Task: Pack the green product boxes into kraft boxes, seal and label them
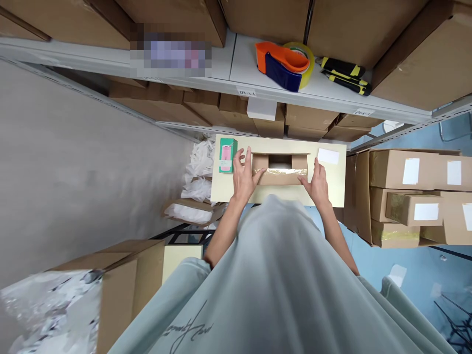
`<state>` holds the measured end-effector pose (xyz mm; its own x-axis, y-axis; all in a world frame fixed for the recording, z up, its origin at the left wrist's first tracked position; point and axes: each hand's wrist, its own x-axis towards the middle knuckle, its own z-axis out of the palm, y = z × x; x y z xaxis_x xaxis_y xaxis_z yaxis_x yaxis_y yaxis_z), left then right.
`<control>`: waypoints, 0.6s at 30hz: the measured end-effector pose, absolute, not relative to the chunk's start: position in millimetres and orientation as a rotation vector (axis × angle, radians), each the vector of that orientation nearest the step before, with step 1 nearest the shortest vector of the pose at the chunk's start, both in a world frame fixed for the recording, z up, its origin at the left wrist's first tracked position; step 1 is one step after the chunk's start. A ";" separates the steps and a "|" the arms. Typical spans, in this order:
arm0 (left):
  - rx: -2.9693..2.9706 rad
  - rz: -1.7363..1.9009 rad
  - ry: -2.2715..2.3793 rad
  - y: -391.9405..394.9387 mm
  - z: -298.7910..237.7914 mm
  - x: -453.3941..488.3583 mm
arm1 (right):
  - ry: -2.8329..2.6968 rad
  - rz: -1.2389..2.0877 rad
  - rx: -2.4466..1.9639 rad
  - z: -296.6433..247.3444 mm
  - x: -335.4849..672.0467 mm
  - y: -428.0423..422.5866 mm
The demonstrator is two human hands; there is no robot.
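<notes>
A small cardboard box (pixel 282 177) sits on the pale yellow tabletop (pixel 283 194), its top partly open onto a dark inside. Clear tape shines along its near flap. My left hand (pixel 244 178) grips the box's left end, thumb on the taped flap and fingers stretched up along the side. At the right end, my right hand (pixel 317 186) touches the near corner with its thumb, while its fingers extend apart from the box. Left of my left hand stands a green box with a pink picture (pixel 226 156). A white slip (pixel 328 156) lies beyond my right hand.
A grey shelf (pixel 221 71) crosses ahead, carrying an orange and blue tape dispenser (pixel 282 64), black-yellow cutters (pixel 344 73) and cartons. Right of the table, a large carton (pixel 357 191) holds several labelled boxes. White packing material (pixel 201 162) and a wall (pixel 92 157) are at left.
</notes>
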<state>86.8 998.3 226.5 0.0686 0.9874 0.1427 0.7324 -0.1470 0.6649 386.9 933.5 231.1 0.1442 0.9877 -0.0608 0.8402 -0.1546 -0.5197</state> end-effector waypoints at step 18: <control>1.532 0.821 1.573 1009.5 171.8 100.3 | -1.468 0.921 -2.186 198.8 364.5 984.3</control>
<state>100.3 1009.5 171.8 0.0266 0.9955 -0.0915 0.4941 0.0664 0.8669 364.5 984.3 198.8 0.2519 0.9133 -0.3202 0.6860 -0.4018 -0.6066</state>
